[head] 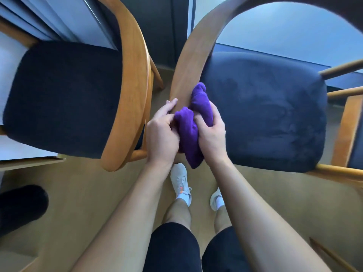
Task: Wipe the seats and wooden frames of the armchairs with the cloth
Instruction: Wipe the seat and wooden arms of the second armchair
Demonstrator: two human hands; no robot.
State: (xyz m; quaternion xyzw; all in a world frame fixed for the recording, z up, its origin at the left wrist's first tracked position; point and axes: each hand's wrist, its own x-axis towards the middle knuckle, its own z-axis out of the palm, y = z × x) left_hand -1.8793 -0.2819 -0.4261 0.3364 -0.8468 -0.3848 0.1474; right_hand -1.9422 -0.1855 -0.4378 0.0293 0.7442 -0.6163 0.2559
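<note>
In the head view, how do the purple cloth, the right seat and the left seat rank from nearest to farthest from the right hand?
1. purple cloth, gripped in the right hand.
2. right seat, just to its right.
3. left seat, far left, beyond the left hand.

Tan floor [78, 193] meets dark wall [161, 26], perhaps windows [294, 26].

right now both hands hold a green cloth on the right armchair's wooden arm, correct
No: the head view shows the cloth is purple, not green. The left hand and right hand do hold it on the right armchair's wooden arm.
</note>
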